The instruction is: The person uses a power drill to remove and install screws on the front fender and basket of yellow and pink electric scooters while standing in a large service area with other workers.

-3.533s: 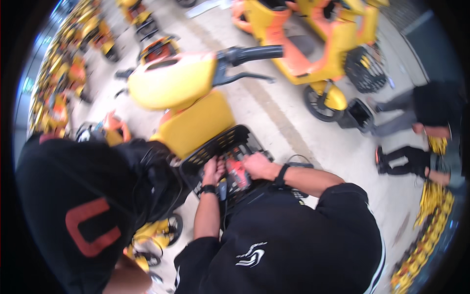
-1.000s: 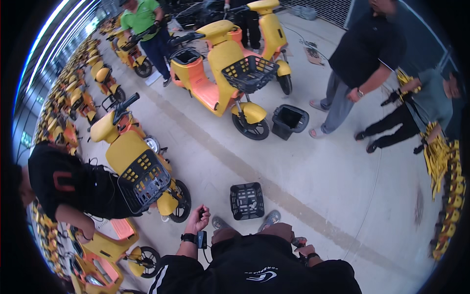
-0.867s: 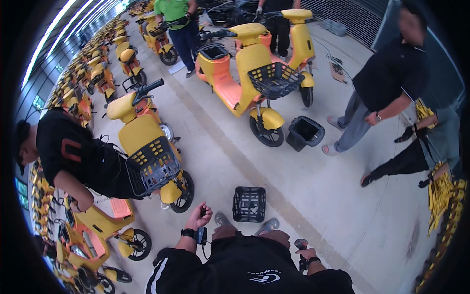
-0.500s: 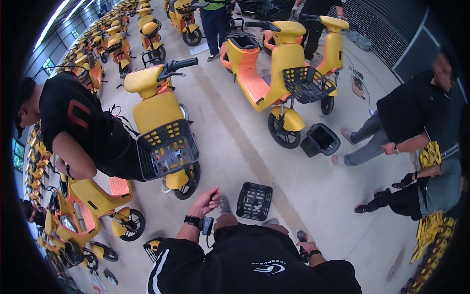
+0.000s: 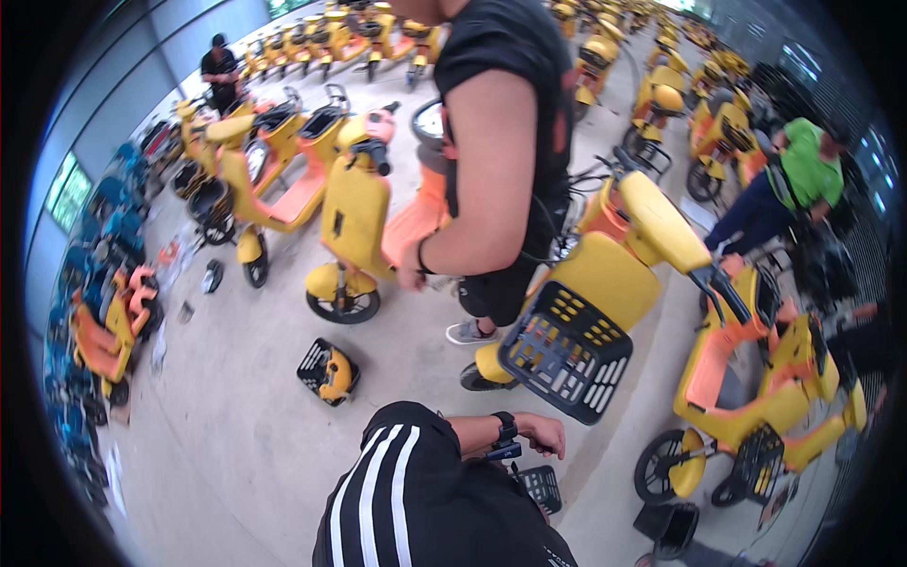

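- In the head view, the person's left hand (image 5: pixel 544 436) reaches rightward past the body, fingers bent downward; I cannot tell whether they pinch anything.
- A black wristband (image 5: pixel 506 428) circles that wrist, with a small dark device (image 5: pixel 504 452) just below.
- The right hand is out of sight, so its state cannot be told.
- Nearest below the left hand, a black floor basket (image 5: pixel 556 484) shows beyond the body, which hides part of it.
- Above the hand, a slotted front basket (image 5: pixel 588 416) is mounted on a yellow scooter (image 5: pixel 605 274); small items inside are too unclear to name.
- A co-worker (image 5: pixel 510 161) in black stands beside that scooter, the lowered forearm near another scooter's orange part.
- To the left, a black crate (image 5: pixel 311 367) on the pale floor (image 5: pixel 236 444) holds a yellow-orange part (image 5: pixel 335 374).
- At lower right, a black bin (image 5: pixel 652 522) lies near a yellow-and-orange scooter (image 5: pixel 726 427).
- A person in a green shirt (image 5: pixel 811 168) stands farther back at right.
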Available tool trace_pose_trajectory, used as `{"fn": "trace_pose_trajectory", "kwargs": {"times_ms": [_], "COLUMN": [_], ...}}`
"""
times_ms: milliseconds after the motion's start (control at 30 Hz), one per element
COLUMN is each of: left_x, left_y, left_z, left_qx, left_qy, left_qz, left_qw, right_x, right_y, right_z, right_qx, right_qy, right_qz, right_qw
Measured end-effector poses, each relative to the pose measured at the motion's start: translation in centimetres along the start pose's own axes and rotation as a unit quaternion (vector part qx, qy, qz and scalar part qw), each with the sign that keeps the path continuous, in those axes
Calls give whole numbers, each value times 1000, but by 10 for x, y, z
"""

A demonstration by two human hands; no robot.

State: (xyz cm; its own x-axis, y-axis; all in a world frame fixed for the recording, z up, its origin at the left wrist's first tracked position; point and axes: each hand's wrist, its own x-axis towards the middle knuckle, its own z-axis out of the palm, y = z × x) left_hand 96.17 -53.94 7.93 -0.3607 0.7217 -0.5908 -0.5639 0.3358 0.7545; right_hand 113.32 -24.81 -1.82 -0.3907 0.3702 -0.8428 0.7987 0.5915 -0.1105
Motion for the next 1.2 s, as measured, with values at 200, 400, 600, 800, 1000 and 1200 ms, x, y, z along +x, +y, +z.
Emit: {"fn": "trace_pose_trajectory", "kwargs": {"times_ms": [200, 400, 600, 800, 1000, 1200], "left_x": [-53, -126, -214, -285, -317, -370], "left_y": [-88, -217, -356, -435, -510, -550], "left_z": [-23, -6, 81, 219, 294, 272], "left_qx": [14, -55, -76, -238, -337, -336], "left_qy": [87, 333, 451, 486, 492, 454], "left_qz": [-16, -148, -229, -255, -288, -272], "left_qw": [996, 930, 859, 801, 749, 779], "right_x": [2, -18, -26, -18, -32, -99], "right_y": [-94, -78, 14, 106, 138, 124], "right_z": [-11, 21, 73, 105, 142, 186], "right_qx": [-54, -96, -211, -357, -395, -356], "right_qy": [-23, -39, -48, -58, -57, -48], "right_qz": [-107, -156, -149, -155, -153, -130], "right_qw": [992, 982, 965, 919, 904, 924]}}
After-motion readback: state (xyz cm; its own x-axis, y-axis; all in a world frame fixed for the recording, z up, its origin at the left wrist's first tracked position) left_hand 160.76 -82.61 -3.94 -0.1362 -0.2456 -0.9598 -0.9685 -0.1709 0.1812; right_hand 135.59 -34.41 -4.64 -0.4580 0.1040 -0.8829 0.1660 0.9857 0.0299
